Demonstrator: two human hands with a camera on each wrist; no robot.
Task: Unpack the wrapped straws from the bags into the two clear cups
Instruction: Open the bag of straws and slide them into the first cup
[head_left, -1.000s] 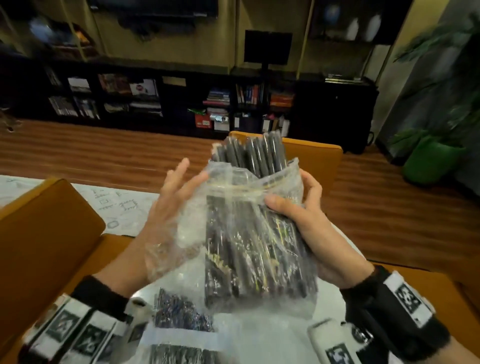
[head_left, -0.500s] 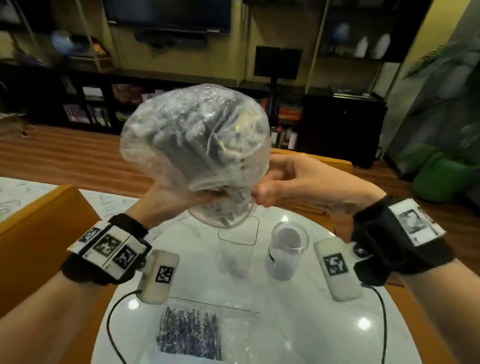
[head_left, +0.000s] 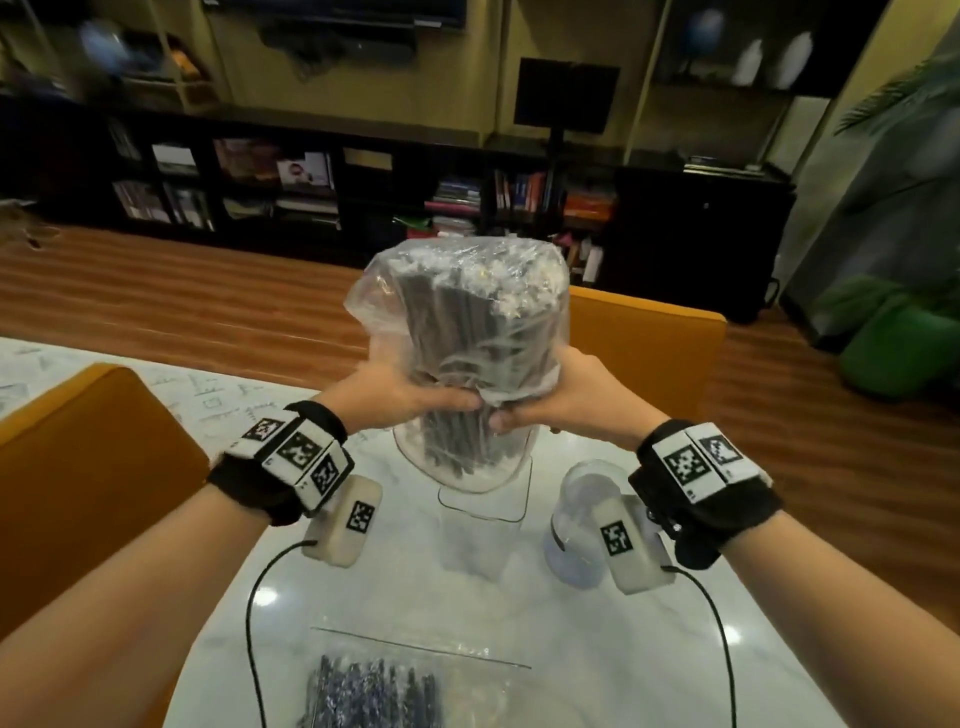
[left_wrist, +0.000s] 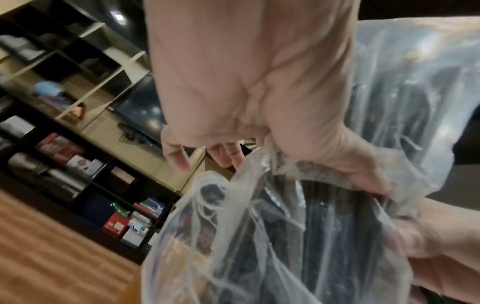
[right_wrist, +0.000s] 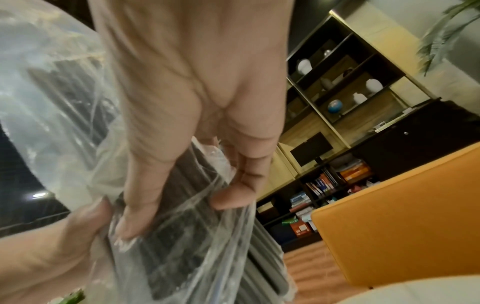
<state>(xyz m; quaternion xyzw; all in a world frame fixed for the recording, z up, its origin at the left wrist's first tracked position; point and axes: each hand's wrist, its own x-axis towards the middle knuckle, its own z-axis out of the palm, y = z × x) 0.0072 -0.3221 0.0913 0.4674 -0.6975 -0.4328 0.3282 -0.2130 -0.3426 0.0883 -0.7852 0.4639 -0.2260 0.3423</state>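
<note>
A clear plastic bag (head_left: 457, 322) full of dark wrapped straws (head_left: 457, 441) is held mouth-down above the table. My left hand (head_left: 410, 400) and right hand (head_left: 545, 405) grip it round its middle from either side. Straw ends and the bag's mouth hang just above a clear square cup (head_left: 483, 530). A second clear round cup (head_left: 582, 519) stands to its right, partly hidden by my right wrist device. In the left wrist view my left hand (left_wrist: 324, 164) squeezes the bag (left_wrist: 402, 92). In the right wrist view my right hand (right_wrist: 182, 195) clasps plastic and straws (right_wrist: 182, 236).
Another zip bag of wrapped straws (head_left: 379, 691) lies flat at the near edge of the white round table (head_left: 623, 649). Orange chairs stand at the left (head_left: 78, 467) and behind the table (head_left: 649, 343). Cables trail from both wrist devices across the table.
The bag was turned over from mouth-up to mouth-down. It has since come lower, over the square cup, and both hands now grip it round the middle.
</note>
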